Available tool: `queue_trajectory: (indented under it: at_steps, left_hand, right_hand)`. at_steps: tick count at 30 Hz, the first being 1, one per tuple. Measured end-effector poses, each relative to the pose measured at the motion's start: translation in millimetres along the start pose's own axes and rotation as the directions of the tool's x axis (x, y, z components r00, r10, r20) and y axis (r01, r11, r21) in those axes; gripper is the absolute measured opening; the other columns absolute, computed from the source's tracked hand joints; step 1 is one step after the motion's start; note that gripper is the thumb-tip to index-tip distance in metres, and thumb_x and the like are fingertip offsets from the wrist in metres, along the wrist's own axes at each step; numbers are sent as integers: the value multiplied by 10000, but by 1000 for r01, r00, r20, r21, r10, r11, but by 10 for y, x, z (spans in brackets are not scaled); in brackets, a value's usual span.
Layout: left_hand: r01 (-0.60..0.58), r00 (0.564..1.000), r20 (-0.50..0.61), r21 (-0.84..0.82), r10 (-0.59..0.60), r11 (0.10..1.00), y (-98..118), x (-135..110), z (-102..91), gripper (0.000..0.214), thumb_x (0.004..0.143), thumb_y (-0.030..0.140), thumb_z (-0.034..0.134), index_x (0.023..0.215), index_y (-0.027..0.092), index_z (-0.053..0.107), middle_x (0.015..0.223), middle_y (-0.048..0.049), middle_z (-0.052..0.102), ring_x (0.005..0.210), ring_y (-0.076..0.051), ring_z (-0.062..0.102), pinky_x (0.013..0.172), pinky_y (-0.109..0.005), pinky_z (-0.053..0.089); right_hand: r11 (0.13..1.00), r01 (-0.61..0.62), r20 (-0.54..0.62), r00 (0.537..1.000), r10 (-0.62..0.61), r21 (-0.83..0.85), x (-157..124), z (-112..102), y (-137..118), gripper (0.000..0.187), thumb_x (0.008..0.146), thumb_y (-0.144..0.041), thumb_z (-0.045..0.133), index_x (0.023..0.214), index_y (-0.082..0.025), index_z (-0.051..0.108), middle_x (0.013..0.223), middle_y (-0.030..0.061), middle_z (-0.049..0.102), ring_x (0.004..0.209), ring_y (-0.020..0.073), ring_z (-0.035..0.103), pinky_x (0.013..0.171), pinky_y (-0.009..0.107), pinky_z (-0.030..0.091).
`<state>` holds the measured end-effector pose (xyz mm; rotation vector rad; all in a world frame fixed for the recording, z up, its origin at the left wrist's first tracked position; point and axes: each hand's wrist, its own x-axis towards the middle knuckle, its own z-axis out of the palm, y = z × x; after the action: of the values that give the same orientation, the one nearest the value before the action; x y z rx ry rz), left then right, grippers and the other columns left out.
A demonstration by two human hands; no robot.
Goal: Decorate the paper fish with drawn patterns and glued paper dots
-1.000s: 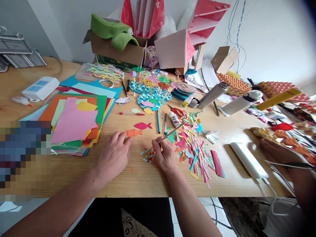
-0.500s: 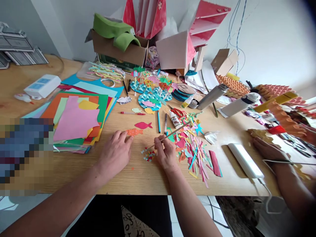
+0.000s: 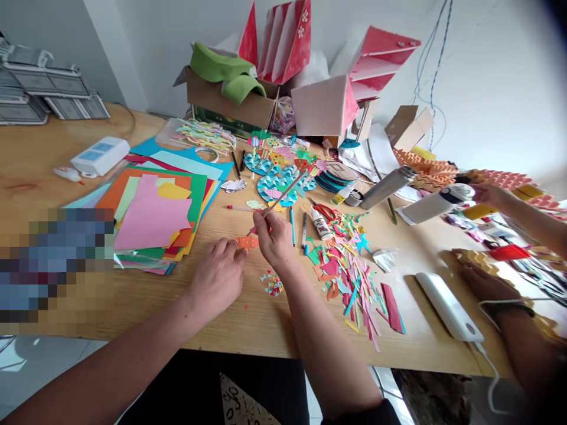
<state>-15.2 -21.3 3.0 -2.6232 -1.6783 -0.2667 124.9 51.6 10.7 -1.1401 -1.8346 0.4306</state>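
My left hand (image 3: 217,274) lies palm down on the table, its fingertips holding the left end of an orange paper fish (image 3: 250,242) with pale dots. In my right hand (image 3: 275,241) a thin wooden stick (image 3: 287,193) is pinched between thumb and fingers. Its lower tip comes down at the fish's upper edge; whether it touches the paper I cannot tell. Below my right wrist lies a small pile of paper bits (image 3: 272,283) in mixed colours. The crimson paper fish from the earlier picture is hidden behind my right hand.
Coloured paper sheets (image 3: 153,215) are stacked at left. Paper scraps (image 3: 354,283), a glue bottle (image 3: 321,225) and red scissors (image 3: 325,211) lie right of my hand. Wavy blue discs (image 3: 270,188) carry paper fish behind. A co-worker's hand (image 3: 489,283) rests near a white device (image 3: 447,307).
My right hand has moved up and left with the stick, from the paper bits to the orange fish. My left hand stays by the fish. Another hand has appeared behind the white bottle.
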Motion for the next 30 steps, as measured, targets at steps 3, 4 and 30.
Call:
queue_trajectory:
  at_steps: [3, 4, 30]
  left_hand:
    - [2, 1000, 13, 2, -2, 1000, 1, -1, -10, 329, 876, 113, 478, 1146, 129, 665, 1106, -152, 653, 1102, -309, 552, 923, -439, 467]
    - [4, 1000, 17, 1, -4, 1000, 2, -1, -14, 325, 877, 114, 475, 1141, 128, 664, 1108, -152, 650, 1103, -310, 551, 924, -440, 467]
    - [15, 998, 61, 24, -16, 1000, 13, 10, -30, 341, 879, 116, 458, 1168, 142, 637, 1165, -139, 632, 1086, -302, 538, 931, -434, 467]
  right_hand:
    - [1000, -16, 11, 1000, 16, 17, 7, 120, 69, 271, 976, -346, 425, 734, -228, 460, 606, -20, 528, 556, 132, 504, 571, 248, 362]
    - [1000, -20, 22, 1000, 20, 19, -5, 139, 89, 278, 975, -352, 426, 727, -230, 451, 604, -22, 519, 551, 132, 494, 567, 248, 355]
    - [999, -35, 97, 995, 35, 1, -42, 198, 226, 283, 966, -370, 431, 724, -228, 469, 588, -23, 485, 544, 143, 465, 565, 257, 327]
